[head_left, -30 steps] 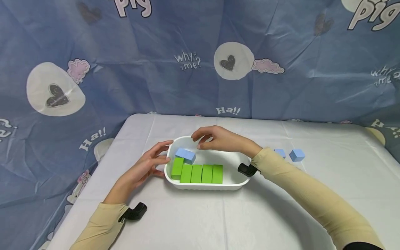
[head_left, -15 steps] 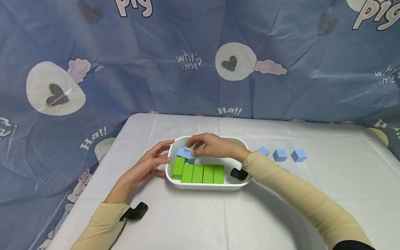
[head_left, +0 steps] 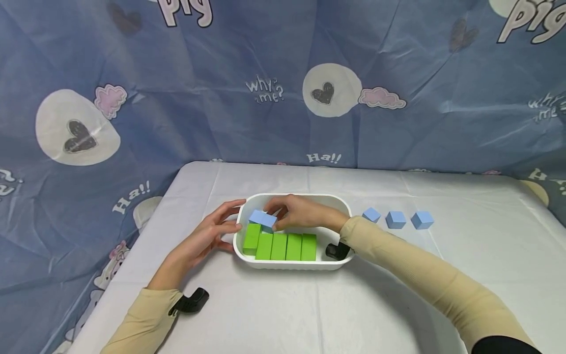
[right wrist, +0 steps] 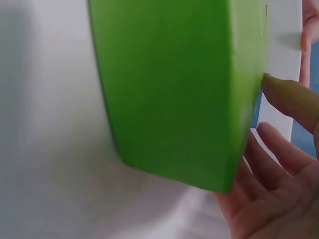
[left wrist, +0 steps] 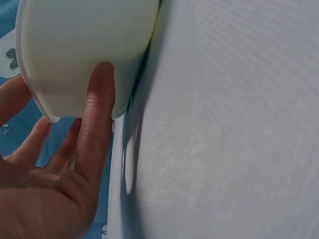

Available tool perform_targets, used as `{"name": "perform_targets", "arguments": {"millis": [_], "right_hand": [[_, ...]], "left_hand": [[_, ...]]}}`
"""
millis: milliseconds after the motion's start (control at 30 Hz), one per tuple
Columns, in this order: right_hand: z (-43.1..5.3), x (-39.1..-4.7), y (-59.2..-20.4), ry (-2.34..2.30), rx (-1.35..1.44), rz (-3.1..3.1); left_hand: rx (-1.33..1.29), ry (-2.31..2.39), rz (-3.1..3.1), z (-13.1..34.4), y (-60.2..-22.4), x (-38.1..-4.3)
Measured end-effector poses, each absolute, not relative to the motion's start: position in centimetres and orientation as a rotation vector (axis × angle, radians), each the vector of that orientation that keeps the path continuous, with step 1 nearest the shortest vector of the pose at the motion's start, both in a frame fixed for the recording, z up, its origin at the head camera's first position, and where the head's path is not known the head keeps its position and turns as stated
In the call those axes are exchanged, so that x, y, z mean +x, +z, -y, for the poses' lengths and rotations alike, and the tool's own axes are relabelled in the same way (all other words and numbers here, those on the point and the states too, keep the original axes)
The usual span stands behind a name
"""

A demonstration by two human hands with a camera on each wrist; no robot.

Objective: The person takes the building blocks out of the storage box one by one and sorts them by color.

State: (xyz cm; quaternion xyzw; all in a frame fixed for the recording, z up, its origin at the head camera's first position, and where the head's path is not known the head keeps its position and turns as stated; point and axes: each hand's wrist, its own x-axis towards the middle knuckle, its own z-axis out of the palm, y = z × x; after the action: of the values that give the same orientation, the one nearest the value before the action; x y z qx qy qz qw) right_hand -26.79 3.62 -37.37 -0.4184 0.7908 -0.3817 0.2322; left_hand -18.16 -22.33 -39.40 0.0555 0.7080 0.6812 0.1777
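Observation:
In the head view a white oval tray (head_left: 292, 264) holds several green blocks (head_left: 278, 246), most in a row along its near side. A longish blue block (head_left: 263, 218) lies slanted behind the leftmost green one. My right hand (head_left: 300, 212) reaches inside the tray, thumb and fingers at the blue block's right end, pinching it. In the right wrist view a large green block (right wrist: 169, 89) covers most of that contact, leaving a thin blue strip. My left hand (head_left: 207, 231) touches the tray's left end with spread, fairly straight fingers; one finger (left wrist: 99, 114) lies against the outer wall.
Three blue cubes (head_left: 395, 220) stand apart in a row on the white-covered table (head_left: 274, 314), right of the tray. A blue printed cloth (head_left: 212, 113) hangs behind the table.
My right hand has moved left and down from above the tray to the blue block, uncovering the third cube at the right. The left hand stays in place at the tray's end.

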Motion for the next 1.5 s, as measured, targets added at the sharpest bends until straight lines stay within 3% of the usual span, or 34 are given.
{"name": "perform_targets", "arguments": {"millis": [767, 1500], "right_hand": [[-3.2, -26.6, -36.8, -0.950, -1.130, -2.313], [-4.5, -25.8, -34.9, -1.230, -1.131, -2.208]], "left_hand": [[0.182, 1.935, -1.992, 22.2, -39.2, -18.2], [0.158, 1.915, -2.007, 22.3, -39.3, -18.1]]}}
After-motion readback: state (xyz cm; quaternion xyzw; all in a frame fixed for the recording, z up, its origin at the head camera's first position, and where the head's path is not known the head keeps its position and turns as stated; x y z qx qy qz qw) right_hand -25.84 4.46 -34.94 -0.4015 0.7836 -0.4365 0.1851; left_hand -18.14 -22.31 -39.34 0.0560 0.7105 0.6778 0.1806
